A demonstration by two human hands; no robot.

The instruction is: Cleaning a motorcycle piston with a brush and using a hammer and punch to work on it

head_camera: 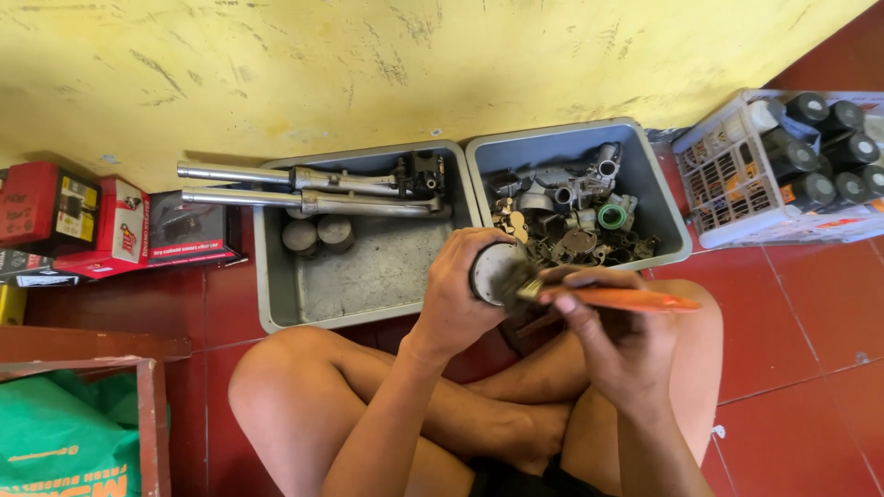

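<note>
Piston-like metal cylinder (495,272), round and grey with a pale flat end turned up toward the camera, sits in the left hand (453,304) above the crossed legs of a person seated on the floor (810,368), whose tiles are red. Behind everything rises a scuffed yellow wall (414,64).

Against that wall stand two grey plastic tubs. The left tub (368,276) is mostly bare inside, with two long fork tubes (304,189) lying across its far edge and two round metal cups (318,235) below them. The right tub (668,221) is heaped with small cast engine parts (575,221), brass bits among them. To the right is a white basket (727,184) of dark capped bottles (829,147); to the left, red and black cartons (101,230), then a wooden crate (152,405) holding a green bag (55,433).

The left hand's grip is clamped round the side of the cylinder, fingers wrapped over its wall. The right hand (612,345) is closed on an orange-handled brush (617,299), its bristle end touching the cylinder's edge.

By its look the cylinder is solid metal, so stiff, fairly heavy for its bulk, and unlikely to break. Its smooth wall may be oily and slippery, so a full wrap round the side, as here, seems the sound place to hold, leaving the end face free.
</note>
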